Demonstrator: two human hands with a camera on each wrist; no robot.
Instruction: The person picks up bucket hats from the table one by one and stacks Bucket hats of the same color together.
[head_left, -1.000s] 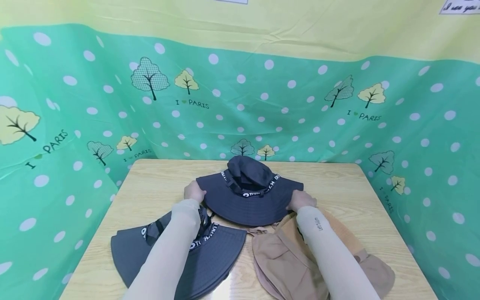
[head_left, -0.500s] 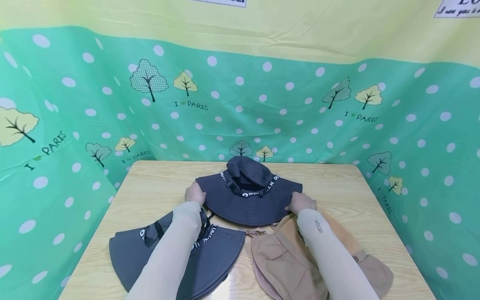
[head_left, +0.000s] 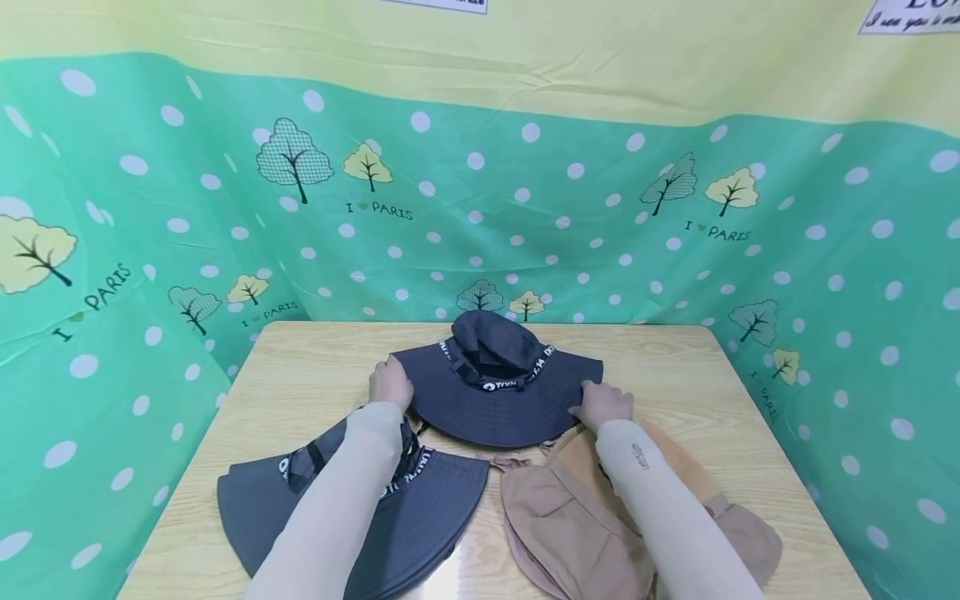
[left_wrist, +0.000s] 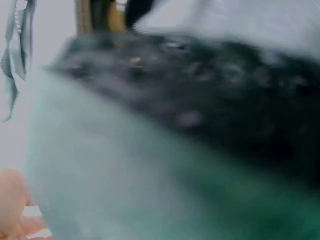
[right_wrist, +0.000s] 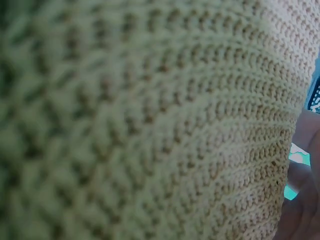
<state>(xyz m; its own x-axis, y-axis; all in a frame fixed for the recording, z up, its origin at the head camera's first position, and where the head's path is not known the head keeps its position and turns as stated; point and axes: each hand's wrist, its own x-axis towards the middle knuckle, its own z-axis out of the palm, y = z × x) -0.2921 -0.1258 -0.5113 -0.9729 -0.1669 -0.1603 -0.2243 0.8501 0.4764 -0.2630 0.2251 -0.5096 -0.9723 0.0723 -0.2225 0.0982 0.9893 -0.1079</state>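
A dark navy wide-brimmed sun hat (head_left: 498, 415) with white lettering on its band lies crown up at the back of the table. My left hand (head_left: 391, 383) grips its brim at the left edge. Opposite it, my right hand (head_left: 602, 405) pinches the right edge of the brim. Blurred dark and greenish fabric fills most of the left wrist view, with part of the left hand (left_wrist: 14, 205) at the lower left. In the right wrist view a coarse knit surface (right_wrist: 165, 125) hides nearly everything; a bit of the right hand (right_wrist: 302, 200) shows at the right edge.
Under the left forearm lie stacked dark wide-brimmed hats (head_left: 427, 529). Brown hats (head_left: 562, 517) with a tan panel lie partly beneath the right forearm. The wooden table (head_left: 300, 367) ends against a green dotted curtain (head_left: 465, 208) at the back and sides.
The view has shifted slightly. Both hands stay at the brim's edges, and the hats lie nearly as before.
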